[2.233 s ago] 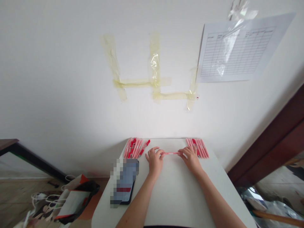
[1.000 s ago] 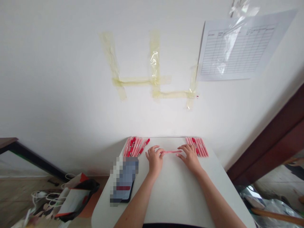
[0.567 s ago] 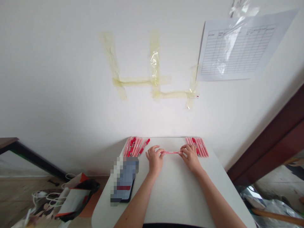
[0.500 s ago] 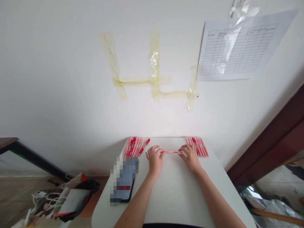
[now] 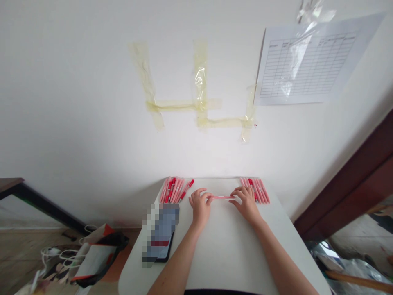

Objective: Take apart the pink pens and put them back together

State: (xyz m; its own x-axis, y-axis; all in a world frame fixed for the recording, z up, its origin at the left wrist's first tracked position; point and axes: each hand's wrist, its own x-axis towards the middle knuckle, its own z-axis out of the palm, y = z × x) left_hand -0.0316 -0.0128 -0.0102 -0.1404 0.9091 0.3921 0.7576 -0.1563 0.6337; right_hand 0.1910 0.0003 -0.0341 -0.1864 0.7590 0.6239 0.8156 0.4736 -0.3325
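Note:
A slim pink pen (image 5: pixel 222 197) lies crosswise between my two hands over the white table. My left hand (image 5: pixel 201 209) pinches its left end between thumb and fingertips. At the other end is my right hand (image 5: pixel 248 205), with the thumb parted from the index finger and the pen's tip in the gap; whether a finger still touches it is hard to see. Just beyond my right hand lies a row of pink pens (image 5: pixel 262 190) with a red one (image 5: pixel 252 184) among them. Left of my left hand lies another group of pink and red pens (image 5: pixel 175 190).
A phone (image 5: pixel 162 233) with a blurred-out screen lies on the left of the white table (image 5: pixel 227 254). The table's far edge meets a wall bearing yellowish tape (image 5: pixel 201 82) and a printed sheet (image 5: pixel 307 65). Paper bags (image 5: pixel 95 258) stand on the floor at left.
My right thumb has moved down from the pen's end, opening a gap to the index finger. My left hand and both pen groups look the same.

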